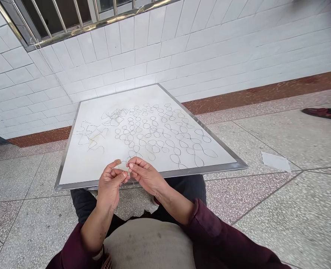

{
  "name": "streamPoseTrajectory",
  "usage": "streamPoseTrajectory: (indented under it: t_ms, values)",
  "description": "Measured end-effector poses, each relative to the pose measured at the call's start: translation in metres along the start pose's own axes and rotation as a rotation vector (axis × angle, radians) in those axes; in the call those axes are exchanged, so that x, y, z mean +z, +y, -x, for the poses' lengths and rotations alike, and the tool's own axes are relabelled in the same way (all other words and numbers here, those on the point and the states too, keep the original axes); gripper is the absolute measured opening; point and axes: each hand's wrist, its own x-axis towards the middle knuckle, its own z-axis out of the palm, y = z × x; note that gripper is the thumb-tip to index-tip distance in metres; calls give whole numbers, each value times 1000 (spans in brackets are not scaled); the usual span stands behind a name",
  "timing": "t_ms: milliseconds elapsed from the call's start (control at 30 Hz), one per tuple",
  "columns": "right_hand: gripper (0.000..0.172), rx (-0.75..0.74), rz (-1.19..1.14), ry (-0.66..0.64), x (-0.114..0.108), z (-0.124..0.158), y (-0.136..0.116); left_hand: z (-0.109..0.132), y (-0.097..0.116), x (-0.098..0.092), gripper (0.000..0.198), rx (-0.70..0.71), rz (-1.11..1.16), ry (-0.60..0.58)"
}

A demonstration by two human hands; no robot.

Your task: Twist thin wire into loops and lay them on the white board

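Note:
Close together at the near edge of a white table (98,175), both my hands pinch a thin wire (133,182). My left hand (111,183) grips it between thumb and fingers, and a brown wrap covers one fingertip. My right hand (143,172) pinches the same wire just to the right, its fingertips nearly touching the left ones. One wire end hangs below the fingers; the part between them is mostly hidden. Beyond my hands lie many wires twisted into figure-eight loops (154,130). Bent, loose wires (94,136) are on the table's left side, with a tangled pile (116,116) behind them.
The table has a metal rim (204,171) and stands by a white tiled wall (143,56) with a barred window (70,16). A white paper piece (276,161) lies on the speckled floor at right. A dark red shoe (325,113) shows at the far right.

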Motion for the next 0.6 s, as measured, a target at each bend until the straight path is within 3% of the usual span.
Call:
streamPoseTrajectory:
  t_ms: [233, 400, 500, 600]
  values:
    - [32, 39, 59, -112, -8, -1, -1, -4, 3, -2, 57, -63, -22, -2]
    - [28, 53, 90, -55, -11, -6, 2, -5, 2, -3, 60, -80, -47, -12]
    - [28, 7, 189, -1, -12, -11, 3, -10, 0, -4, 60, -35, -91, -8]
    - [28, -121, 433, -11, -13, -17, -3, -16, -1, -5, 61, 16, -145, -9]
